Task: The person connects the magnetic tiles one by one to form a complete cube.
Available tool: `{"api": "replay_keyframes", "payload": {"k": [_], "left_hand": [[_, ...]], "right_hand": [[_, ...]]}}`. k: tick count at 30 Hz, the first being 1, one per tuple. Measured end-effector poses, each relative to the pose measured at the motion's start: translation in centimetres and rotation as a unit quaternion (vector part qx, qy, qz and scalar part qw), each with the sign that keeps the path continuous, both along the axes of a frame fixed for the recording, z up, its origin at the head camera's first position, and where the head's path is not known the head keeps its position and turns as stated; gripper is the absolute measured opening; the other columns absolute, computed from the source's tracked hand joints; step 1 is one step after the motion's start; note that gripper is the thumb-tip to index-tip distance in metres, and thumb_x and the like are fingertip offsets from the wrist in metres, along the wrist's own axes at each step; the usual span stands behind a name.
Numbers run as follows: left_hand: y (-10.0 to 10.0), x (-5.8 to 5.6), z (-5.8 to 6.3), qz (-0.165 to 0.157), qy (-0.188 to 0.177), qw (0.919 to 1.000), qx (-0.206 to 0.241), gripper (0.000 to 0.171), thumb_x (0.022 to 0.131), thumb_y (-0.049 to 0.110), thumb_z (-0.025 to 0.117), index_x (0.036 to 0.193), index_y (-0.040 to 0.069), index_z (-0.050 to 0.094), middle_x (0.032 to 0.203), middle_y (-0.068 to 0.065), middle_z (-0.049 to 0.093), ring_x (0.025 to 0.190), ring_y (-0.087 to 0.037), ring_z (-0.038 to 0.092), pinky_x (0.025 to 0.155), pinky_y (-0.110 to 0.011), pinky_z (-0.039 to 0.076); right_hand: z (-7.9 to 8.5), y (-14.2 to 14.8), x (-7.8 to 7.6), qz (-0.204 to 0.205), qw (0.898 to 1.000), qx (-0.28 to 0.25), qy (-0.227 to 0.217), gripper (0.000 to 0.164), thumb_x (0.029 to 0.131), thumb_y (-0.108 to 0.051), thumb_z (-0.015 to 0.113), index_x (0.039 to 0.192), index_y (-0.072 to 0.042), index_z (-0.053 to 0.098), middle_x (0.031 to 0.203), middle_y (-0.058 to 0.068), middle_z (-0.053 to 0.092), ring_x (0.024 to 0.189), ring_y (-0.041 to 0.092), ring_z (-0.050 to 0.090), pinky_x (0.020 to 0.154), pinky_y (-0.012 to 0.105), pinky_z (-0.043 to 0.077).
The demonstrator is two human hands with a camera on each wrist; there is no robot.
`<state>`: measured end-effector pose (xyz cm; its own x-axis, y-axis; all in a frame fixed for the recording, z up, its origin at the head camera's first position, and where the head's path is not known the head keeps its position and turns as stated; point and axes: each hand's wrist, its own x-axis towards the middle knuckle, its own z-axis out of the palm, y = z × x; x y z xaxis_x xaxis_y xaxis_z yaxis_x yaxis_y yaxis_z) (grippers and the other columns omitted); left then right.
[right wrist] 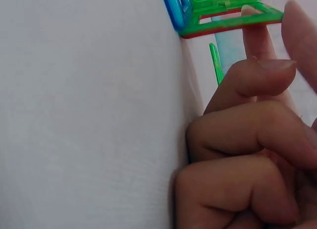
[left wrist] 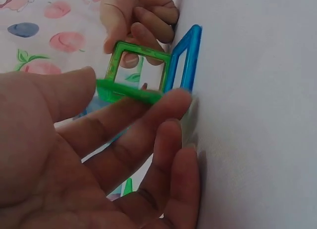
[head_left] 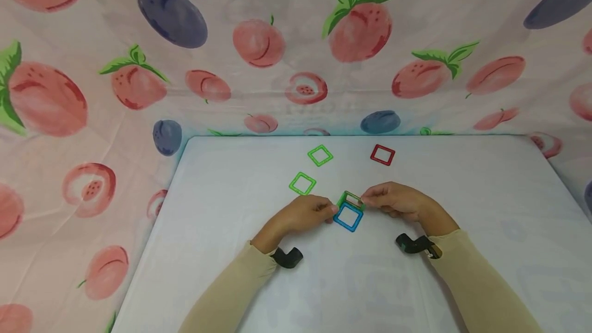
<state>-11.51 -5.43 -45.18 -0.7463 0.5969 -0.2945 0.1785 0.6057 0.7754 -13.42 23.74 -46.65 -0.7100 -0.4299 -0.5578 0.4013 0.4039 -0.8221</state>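
Observation:
Green square magnetic tiles point(head_left: 342, 198) stand joined at the table's middle, with a blue square tile point(head_left: 343, 225) lying flat against their near side. My left hand point(head_left: 305, 215) pinches a green tile point(left wrist: 130, 92) at the left, thumb on one face and fingers behind. From the right, my right hand point(head_left: 400, 202) pinches another green tile point(right wrist: 228, 25) between thumb and index finger, its other fingers curled by the tabletop. A red edge shows along that green tile in the right wrist view. The blue tile point(left wrist: 195, 56) touches the green ones at a corner edge.
Two loose green tiles, a nearer one point(head_left: 308, 177) and a farther one point(head_left: 327, 150), lie beyond my left hand. A red tile point(head_left: 386, 148) lies near the back edge of the white table point(head_left: 231, 168). A fruit-printed cloth point(head_left: 287, 9) hangs behind.

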Motion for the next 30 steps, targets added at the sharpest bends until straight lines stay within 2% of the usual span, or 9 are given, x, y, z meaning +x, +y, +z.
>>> {"api": "replay_keyframes", "payload": {"k": [5, 10, 14, 20, 21, 24, 27, 30], "left_hand": [[-0.08, 0.05, -0.02, -0.004, -0.027, 0.9996, 0.005, 0.044, 0.103, 0.047, 0.057, 0.079, 0.017, 0.079, 0.085, 0.008, 0.073, 0.087, -0.009, 0.058, 0.078, -0.028, 0.045], [-0.01, 0.19, 0.01, -0.013, -0.025, 0.9996, 0.004, 0.038, 0.1, 0.048, 0.062, 0.084, 0.019, 0.079, 0.083, 0.005, 0.07, 0.078, -0.01, 0.054, 0.067, -0.026, 0.04], [0.05, 0.19, 0.11, -0.009, -0.019, 0.9998, 0.005, 0.034, 0.099, 0.048, 0.063, 0.089, 0.021, 0.08, 0.083, 0.006, 0.07, 0.078, -0.009, 0.054, 0.066, -0.025, 0.041], [0.06, 0.21, 0.21, -0.004, -0.026, 0.9996, 0.007, 0.033, 0.1, 0.046, 0.063, 0.09, 0.02, 0.08, 0.084, 0.007, 0.07, 0.078, -0.01, 0.054, 0.067, -0.026, 0.041], [0.06, 0.21, 0.2, -0.003, -0.027, 0.9996, 0.006, 0.033, 0.1, 0.046, 0.063, 0.09, 0.02, 0.079, 0.085, 0.007, 0.07, 0.079, -0.01, 0.054, 0.067, -0.026, 0.042], [0.13, 0.2, 0.2, 0.008, -0.03, 0.9995, 0.005, 0.032, 0.1, 0.048, 0.062, 0.091, 0.02, 0.077, 0.085, 0.007, 0.07, 0.079, -0.011, 0.056, 0.069, -0.027, 0.043], [0.29, 0.11, 0.21, 0.035, -0.036, 0.9986, 0.016, 0.031, 0.1, 0.05, 0.061, 0.104, 0.02, 0.07, 0.087, 0.004, 0.071, 0.081, -0.012, 0.06, 0.073, -0.029, 0.047], [0.47, 0.03, 0.26, 0.051, -0.042, 0.997, 0.04, 0.04, 0.102, 0.048, 0.058, 0.133, 0.022, 0.061, 0.089, -0.002, 0.07, 0.081, -0.014, 0.062, 0.076, -0.032, 0.048]], "right_hand": [[-0.19, -0.06, 0.0, -0.011, 1.0, 0.0, -0.005, 0.04, 0.1, -0.036, 0.067, 0.125, -0.006, 0.07, 0.064, -0.003, 0.043, 0.055, 0.016, 0.035, 0.051, 0.025, 0.027], [-0.23, -0.11, 0.01, -0.013, 1.0, -0.003, -0.007, 0.041, 0.1, -0.039, 0.065, 0.128, -0.009, 0.071, 0.069, -0.004, 0.045, 0.057, 0.014, 0.034, 0.051, 0.025, 0.026], [-0.14, -0.14, 0.02, -0.017, 1.0, -0.006, -0.008, 0.042, 0.101, -0.041, 0.063, 0.127, -0.009, 0.071, 0.07, -0.004, 0.044, 0.057, 0.014, 0.034, 0.051, 0.024, 0.026], [-0.09, -0.22, 0.2, -0.011, 1.0, -0.003, -0.005, 0.04, 0.095, -0.034, 0.073, 0.125, -0.007, 0.072, 0.092, -0.001, 0.068, 0.06, 0.015, 0.039, 0.052, 0.024, 0.03], [-0.08, -0.2, 0.24, -0.01, 1.0, -0.002, -0.003, 0.041, 0.095, -0.032, 0.074, 0.126, -0.006, 0.071, 0.098, 0.0, 0.07, 0.061, 0.016, 0.039, 0.052, 0.024, 0.03], [0.09, -0.22, 0.33, -0.013, 1.0, 0.005, 0.0, 0.042, 0.093, -0.032, 0.076, 0.125, -0.006, 0.072, 0.1, 0.001, 0.072, 0.059, 0.015, 0.039, 0.052, 0.024, 0.031], [0.32, -0.2, 0.31, -0.011, 1.0, 0.004, 0.006, 0.042, 0.094, -0.031, 0.076, 0.126, -0.004, 0.072, 0.1, 0.002, 0.073, 0.059, 0.015, 0.039, 0.052, 0.025, 0.03], [0.45, -0.2, 0.21, -0.007, 1.0, 0.001, 0.009, 0.042, 0.094, -0.03, 0.075, 0.126, -0.003, 0.071, 0.1, 0.002, 0.074, 0.06, 0.015, 0.04, 0.052, 0.025, 0.03]]}}
